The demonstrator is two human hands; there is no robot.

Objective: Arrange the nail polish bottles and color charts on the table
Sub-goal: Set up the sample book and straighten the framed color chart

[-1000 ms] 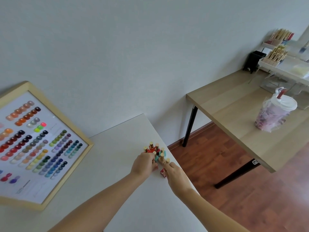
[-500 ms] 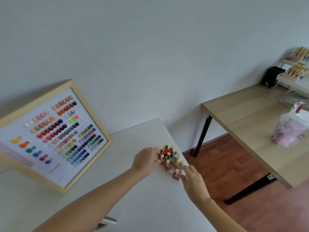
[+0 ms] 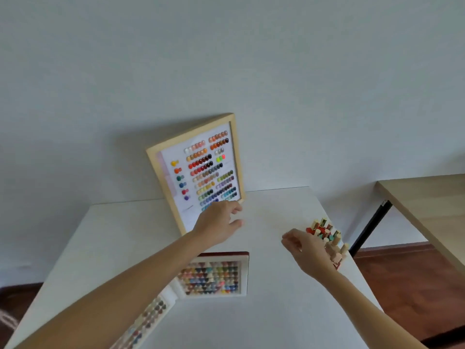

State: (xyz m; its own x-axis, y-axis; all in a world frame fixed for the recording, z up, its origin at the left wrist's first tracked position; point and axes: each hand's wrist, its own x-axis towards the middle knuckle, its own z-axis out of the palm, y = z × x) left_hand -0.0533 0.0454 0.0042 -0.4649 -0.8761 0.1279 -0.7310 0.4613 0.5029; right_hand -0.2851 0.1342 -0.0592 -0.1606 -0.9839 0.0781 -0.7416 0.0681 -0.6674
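Two bare hands reach over a white table (image 3: 276,311). Left hand (image 3: 217,224) hangs with fingers loosely spread and empty, in front of the lower right corner of the framed chart (image 3: 198,170), close to the frame; contact cannot be told. This chart, in a pale wood frame, stands tilted on the table's far side and leans back toward the wall (image 3: 226,59), its rows of colour dots facing the viewer. Right hand (image 3: 308,250) is loosely curled and holds nothing, just beside the bottles (image 3: 325,234), which stand upright in a tight cluster near the table's right edge; the nearest ones are partly hidden behind the hand. A flat swatch tray (image 3: 216,275) with a red far edge lies near the table's middle, under the left forearm. A second swatch strip (image 3: 148,321), blurred, runs along the near left. A wooden table (image 3: 427,210) stands apart at right.
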